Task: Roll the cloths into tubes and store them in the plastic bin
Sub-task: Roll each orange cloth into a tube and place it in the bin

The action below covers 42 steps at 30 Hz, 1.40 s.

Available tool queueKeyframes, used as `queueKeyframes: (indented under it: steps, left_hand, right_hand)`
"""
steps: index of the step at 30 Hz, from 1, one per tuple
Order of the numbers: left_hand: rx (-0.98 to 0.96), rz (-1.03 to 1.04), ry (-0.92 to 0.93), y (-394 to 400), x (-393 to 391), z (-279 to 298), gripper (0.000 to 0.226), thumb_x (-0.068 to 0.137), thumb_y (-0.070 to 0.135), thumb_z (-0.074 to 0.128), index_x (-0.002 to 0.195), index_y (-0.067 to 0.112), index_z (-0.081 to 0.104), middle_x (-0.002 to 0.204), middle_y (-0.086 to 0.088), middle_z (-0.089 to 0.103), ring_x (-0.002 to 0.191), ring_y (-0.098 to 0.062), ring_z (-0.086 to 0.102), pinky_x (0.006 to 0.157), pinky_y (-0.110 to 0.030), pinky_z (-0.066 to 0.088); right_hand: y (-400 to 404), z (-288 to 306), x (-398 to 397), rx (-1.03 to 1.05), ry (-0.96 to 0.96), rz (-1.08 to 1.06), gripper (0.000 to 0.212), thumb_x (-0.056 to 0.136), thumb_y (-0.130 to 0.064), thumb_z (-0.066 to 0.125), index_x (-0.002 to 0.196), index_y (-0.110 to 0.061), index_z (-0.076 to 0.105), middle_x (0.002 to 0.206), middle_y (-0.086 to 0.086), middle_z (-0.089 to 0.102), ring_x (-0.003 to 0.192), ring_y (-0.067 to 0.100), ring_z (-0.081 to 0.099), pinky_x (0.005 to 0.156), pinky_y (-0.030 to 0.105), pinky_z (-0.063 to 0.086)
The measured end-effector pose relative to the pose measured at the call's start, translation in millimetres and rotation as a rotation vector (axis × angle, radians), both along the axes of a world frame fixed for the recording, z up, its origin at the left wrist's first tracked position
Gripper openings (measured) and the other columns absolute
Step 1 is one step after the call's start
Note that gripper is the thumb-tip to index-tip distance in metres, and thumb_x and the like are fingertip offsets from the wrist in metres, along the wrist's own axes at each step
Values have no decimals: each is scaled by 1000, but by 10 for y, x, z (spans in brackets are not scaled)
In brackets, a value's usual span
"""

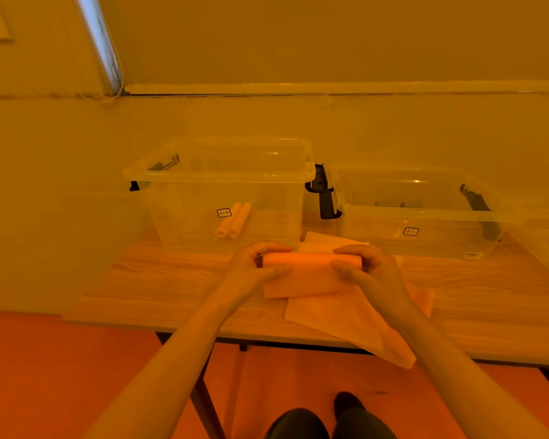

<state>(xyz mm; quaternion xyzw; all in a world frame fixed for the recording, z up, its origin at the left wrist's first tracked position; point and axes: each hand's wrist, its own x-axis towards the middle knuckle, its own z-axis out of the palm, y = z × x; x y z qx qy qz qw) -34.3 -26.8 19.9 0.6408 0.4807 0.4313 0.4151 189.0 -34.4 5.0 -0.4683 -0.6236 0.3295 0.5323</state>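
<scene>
An orange cloth (308,274) lies half rolled on the wooden table (159,280), its far part wound into a tube and its near part still flat. My left hand (254,267) grips the tube's left end, and my right hand (368,267) grips its right end. More flat cloths (339,315) lie underneath, one hanging over the table's front edge. Behind them stands a clear plastic bin (216,175) holding two rolled cloth tubes (233,220) side by side.
A second clear bin (425,213) stands to the right, with black latches on both bins. The wall runs close behind them. The table's front edge is near my body, with my knees and the orange floor below.
</scene>
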Motion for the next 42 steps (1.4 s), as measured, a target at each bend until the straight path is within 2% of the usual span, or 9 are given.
queueKeyframes:
  steps: [5, 8, 15, 19, 22, 27, 34, 39, 42]
  left_hand:
    - [0, 44, 30, 2, 21, 26, 14, 87, 24, 63, 95, 36, 62, 106, 10, 60, 101, -10, 56, 81, -28, 51]
    - [-2, 72, 20, -5, 14, 11, 9, 88, 28, 61, 94, 34, 65, 105, 10, 62, 100, -9, 56, 80, -25, 47]
    - [-31, -6, -17, -8, -11, -10, 24, 80, 14, 71, 94, 32, 64, 107, 9, 62, 100, -11, 59, 80, -31, 55]
    - [-19, 43, -22, -4, -5, 9, 15, 84, 21, 67, 96, 30, 66, 104, 7, 63, 96, -12, 60, 74, -27, 53]
    - [-4, 65, -3, -4, 1, 10, 11, 85, 25, 65, 95, 27, 67, 103, 8, 64, 96, -11, 59, 76, -27, 50]
    - [-24, 3, -15, -19, -2, 5, 27, 79, 17, 72, 96, 36, 62, 110, 10, 58, 100, -8, 56, 76, -27, 54]
    - [0, 64, 55, -17, 34, 18, 11, 86, 31, 63, 95, 38, 61, 103, 13, 59, 96, -8, 56, 77, -27, 51]
    - [-13, 14, -39, -26, 24, 12, 21, 80, 21, 71, 97, 33, 64, 110, 8, 60, 100, -10, 58, 75, -27, 54]
    - [-29, 19, -41, -22, 21, 24, 21, 82, 21, 69, 96, 34, 63, 107, 9, 60, 99, -11, 59, 76, -28, 54]
  right_hand:
    - [-15, -14, 3, 1, -26, 24, 30, 76, -9, 75, 104, -17, 69, 105, -14, 62, 94, -8, 58, 71, 13, 52]
    - [-21, -19, -1, 9, -54, 7, 26, 76, -12, 76, 100, -20, 70, 101, -17, 64, 93, -10, 57, 72, 13, 52]
    - [-17, -1, -26, 24, -37, -19, 16, 81, -13, 71, 97, -17, 70, 97, -14, 63, 86, -14, 57, 69, 8, 49]
    - [-31, -27, -17, 1, -48, 2, 27, 73, -11, 78, 98, -18, 69, 99, -12, 63, 89, -8, 59, 71, 16, 54]
    - [-26, -24, -22, 21, -43, 5, 24, 71, -11, 80, 92, -15, 70, 95, -7, 67, 88, 2, 62, 72, 22, 56]
    - [8, -21, -19, 31, -46, -63, 20, 76, -17, 77, 94, -17, 69, 97, -8, 65, 86, -5, 59, 67, 13, 52]
    - [-48, 13, -3, 43, -76, 1, 24, 72, -12, 79, 95, -18, 71, 97, -10, 67, 92, -4, 59, 74, 16, 53]
    - [-28, 37, -22, 38, -52, -49, 15, 77, -14, 75, 90, -20, 71, 91, -14, 65, 84, -12, 58, 67, 8, 48]
    - [-33, 25, -1, 35, -67, -45, 17, 76, -14, 76, 91, -21, 71, 95, -13, 66, 88, -8, 59, 70, 12, 50]
